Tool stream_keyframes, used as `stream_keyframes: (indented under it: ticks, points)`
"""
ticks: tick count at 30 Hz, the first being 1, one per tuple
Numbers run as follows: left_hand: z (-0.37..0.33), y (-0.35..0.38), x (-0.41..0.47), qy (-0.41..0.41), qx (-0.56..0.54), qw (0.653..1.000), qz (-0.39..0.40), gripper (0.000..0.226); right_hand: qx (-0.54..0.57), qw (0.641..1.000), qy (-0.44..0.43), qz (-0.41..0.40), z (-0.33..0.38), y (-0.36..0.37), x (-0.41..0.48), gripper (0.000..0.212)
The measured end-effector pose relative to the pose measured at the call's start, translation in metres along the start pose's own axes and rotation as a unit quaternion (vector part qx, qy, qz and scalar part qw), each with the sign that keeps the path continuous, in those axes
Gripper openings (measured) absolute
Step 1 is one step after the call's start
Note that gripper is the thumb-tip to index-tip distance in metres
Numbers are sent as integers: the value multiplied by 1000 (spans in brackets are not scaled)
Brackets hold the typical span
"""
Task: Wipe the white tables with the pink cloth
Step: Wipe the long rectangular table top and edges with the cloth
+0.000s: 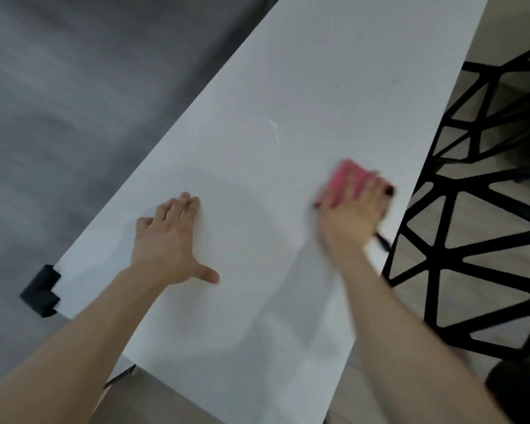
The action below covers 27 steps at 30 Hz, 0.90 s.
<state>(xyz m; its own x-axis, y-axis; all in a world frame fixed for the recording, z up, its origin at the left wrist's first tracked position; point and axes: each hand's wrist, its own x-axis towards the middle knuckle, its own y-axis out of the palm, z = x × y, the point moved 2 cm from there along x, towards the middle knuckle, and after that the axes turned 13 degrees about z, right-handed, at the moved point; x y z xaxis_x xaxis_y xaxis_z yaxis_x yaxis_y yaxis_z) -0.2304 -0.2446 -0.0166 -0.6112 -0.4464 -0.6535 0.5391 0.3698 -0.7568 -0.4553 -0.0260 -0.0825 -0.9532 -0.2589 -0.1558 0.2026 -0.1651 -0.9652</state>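
While the head view is smeared by motion, the layout reads fine: the white table (257, 87) runs diagonally up the frame, and both bare forearms reach in from below. The left hand (169, 240) lies flat on the tabletop with its palm down, fingers straight and together, thumb out to the side, holding nothing. The right hand (349, 215) sits on top of the pink cloth (348, 175) near the table's right edge, its fingers spread over the cloth and pressing it down. The cloth lies under the fingers and sticks out past the fingertips on the far side. The hands are well apart. A faint white streak (274, 130) shows on the table beyond them. A black clamp (42, 290) grips the table's left edge and a black lattice frame (447, 249) stands just beside the right edge.
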Motion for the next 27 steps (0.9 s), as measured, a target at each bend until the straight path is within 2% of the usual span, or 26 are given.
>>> stream_keyframes:
  ticks: [1, 2, 4, 5, 6, 7, 8, 10, 11, 12, 13, 14, 15, 16, 17, 18, 20, 21, 22, 24, 25, 26, 27]
  points:
    - [-1, -1, 1, 0, 2, 1000, 0, 168, -2, 998, -60, -3, 43, 18, -20, 65]
    - [-1, -1, 0, 1, 6, 1000, 1, 167, -1, 988, -157, 8, 89, 32, -46, 62]
    - [-3, -1, -1, -4, 17, 1000, 1, 163, -11, 933, -353, 75, 145, 43, -88, 61]
    - [-4, -1, -1, -6, 19, 1000, 0, 163, -32, 908, -406, 100, 144, 37, -85, 61]
    - [-4, -2, -1, -5, 17, 1000, 1, 165, -49, 903, -416, 93, 122, 31, -67, 62]
    - [-3, -2, -2, -4, 11, 1000, 2, 167, -62, 918, -383, 80, 85, 25, -41, 63]
    - [-3, -2, -2, -4, 8, 1000, 4, 168, -64, 945, -313, 69, 39, 17, -13, 66]
    - [-4, -2, -2, -7, 7, 1000, 7, 169, -46, 993, -96, 55, -50, -10, 29, 73]
    - [-5, -3, -2, -10, 8, 1000, 7, 169, -17, 998, -12, 52, -68, -19, 34, 75]
    - [-5, -4, -2, -13, 9, 1000, 9, 170, -7, 998, 36, 48, -61, -21, 29, 74]
    - [-6, -4, -1, -16, 9, 1000, 12, 170, -16, 999, 24, 29, -30, -15, 15, 71]
    - [-6, -3, -1, -19, 6, 1000, 13, 169, -32, 998, -56, 1, 13, 1, -5, 68]
    - [-5, -3, -1, -20, 4, 1000, 13, 169, -27, 984, -176, -12, 64, 17, -30, 65]
    - [-4, -2, -2, -18, 1, 1000, 12, 168, -23, 956, -292, 1, 108, 31, -56, 64]
    - [-4, -2, -3, -15, -2, 1000, 8, 166, -21, 920, -388, 46, 138, 38, -78, 64]
    - [-4, -1, -4, -11, -4, 1000, 6, 165, -31, 888, -453, 75, 146, 41, -83, 65]
    - [-3, -6, -6, -4, -10, 1000, 13, 160, -60, 867, -488, 78, 116, 38, -44, 64]
    - [1, -11, -5, -4, -20, 1000, 12, 154, -74, 881, -459, 81, 93, 32, -15, 64]
    - [6, -17, -4, -15, -40, 999, 2, 148, -77, 912, -398, 65, 73, 24, 10, 64]
    - [22, -24, -2, -88, -103, 990, -27, 147, -60, 955, -285, 60, 66, 13, 11, 66]
    - [31, -23, -3, -138, -136, 981, -30, 153, -50, 951, -299, 64, 77, 15, -9, 65]
    - [38, -18, -3, -176, -163, 971, -20, 159, -50, 917, -387, 86, 91, 22, -38, 65]
    - [43, -13, -3, -194, -183, 964, -4, 162, -63, 852, -505, 125, 102, 25, -64, 63]
